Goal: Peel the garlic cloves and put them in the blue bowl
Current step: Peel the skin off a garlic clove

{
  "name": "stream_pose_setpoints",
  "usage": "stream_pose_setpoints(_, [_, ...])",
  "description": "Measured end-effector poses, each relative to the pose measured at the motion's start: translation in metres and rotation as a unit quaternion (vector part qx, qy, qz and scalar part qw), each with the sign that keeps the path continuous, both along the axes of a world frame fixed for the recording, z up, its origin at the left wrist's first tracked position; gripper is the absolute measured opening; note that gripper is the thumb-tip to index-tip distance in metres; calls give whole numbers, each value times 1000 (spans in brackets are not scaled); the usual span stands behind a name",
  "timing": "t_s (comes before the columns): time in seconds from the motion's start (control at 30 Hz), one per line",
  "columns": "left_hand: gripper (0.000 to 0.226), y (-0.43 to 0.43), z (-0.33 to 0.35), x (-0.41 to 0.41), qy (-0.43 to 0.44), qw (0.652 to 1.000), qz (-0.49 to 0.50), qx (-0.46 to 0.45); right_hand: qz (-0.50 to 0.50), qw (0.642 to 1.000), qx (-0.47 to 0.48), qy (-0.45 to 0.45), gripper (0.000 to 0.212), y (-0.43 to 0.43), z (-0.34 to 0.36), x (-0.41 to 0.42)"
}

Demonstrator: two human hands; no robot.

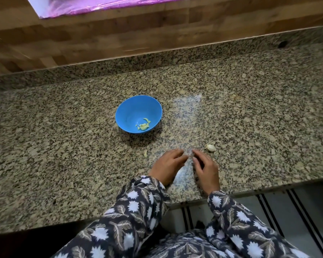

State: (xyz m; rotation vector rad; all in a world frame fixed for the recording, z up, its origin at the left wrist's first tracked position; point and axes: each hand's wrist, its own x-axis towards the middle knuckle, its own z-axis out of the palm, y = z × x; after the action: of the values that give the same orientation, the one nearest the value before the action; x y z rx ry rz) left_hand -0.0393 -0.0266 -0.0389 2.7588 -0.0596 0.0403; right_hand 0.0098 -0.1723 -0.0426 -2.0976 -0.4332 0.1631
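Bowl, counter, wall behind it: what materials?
Bowl: probably plastic; uniform blue, soft sheen, thin rim.
Counter: polished granite or a look-alike; speckled grain, and a glossy reflection patch right of the bowl.
Wall: joined wood blocks or a wood-print laminate; the picture leaves it open.

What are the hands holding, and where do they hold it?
Cannot tell: the left hand and right hand have blurred fingertips close together. The clove lies loose nearby.
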Motion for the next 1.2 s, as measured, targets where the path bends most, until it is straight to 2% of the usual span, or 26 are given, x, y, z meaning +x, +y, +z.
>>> stream_pose_setpoints(0.13, [44,15,-4,-28,17,999,-23,32,32,997,-66,-7,35,2,-7,-3])
stream_pose_setpoints(0.27, [44,24,8,-54,-55,996,-44,59,43,992,-109,-44,35,5,-9,-5])
stream_pose_setpoints(0.37, [51,27,10,-66,-97,991,-35,90,46,990,-123,-51,35,5,-9,-6])
stream_pose_setpoints(0.53, [41,27,10,-72,-102,990,-2,96,45,990,-121,-52,34,6,-7,-5])
stream_pose_setpoints(0.6, [33,21,9,-75,-77,992,35,90,42,991,-117,-42,34,6,-4,-6])
stream_pose_setpoints(0.7, [19,8,11,-73,35,990,124,65,21,994,-103,-20,33,12,0,-12])
stream_pose_setpoints(0.73, [18,4,13,-73,56,981,187,15,21,994,-103,-18,32,15,2,-16])
stream_pose_setpoints(0.77, [16,1,16,-72,76,953,280,-87,36,994,-103,-17,31,20,2,-21])
stream_pose_setpoints(0.8, [15,1,19,-72,83,893,375,-234,55,994,-94,-16,31,24,4,-27])
stream_pose_setpoints(0.83, [16,5,22,-73,92,794,442,-406,82,993,-81,-15,30,30,6,-35])
stream_pose_setpoints(0.87, [17,12,27,-78,85,665,469,-575,118,991,-68,-14,29,37,6,-44])
stream_pose_setpoints(0.9, [16,18,30,-88,57,538,470,-697,155,986,-55,-13,29,43,7,-53])
stream_pose_setpoints(0.93, [14,24,32,-100,14,426,467,-775,189,981,-41,-11,28,49,8,-62])
stream_pose_setpoints(0.97, [20,31,32,-115,-30,335,469,-817,220,975,-27,-11,29,57,9,-71])
stream_pose_setpoints(1.0, [30,37,31,-134,-71,270,475,-835,249,968,-15,-11,30,65,11,-80])
stream_pose_setpoints(1.03, [36,44,31,-154,-113,230,482,-838,277,961,-6,-13,32,75,13,-90])
stream_pose_setpoints(1.1, [41,53,28,-200,-194,181,514,-816,336,942,4,-13,36,94,17,-112])
stream_pose_setpoints(1.2, [34,64,25,-275,-296,102,556,-770,431,902,7,-25,35,130,24,-153])
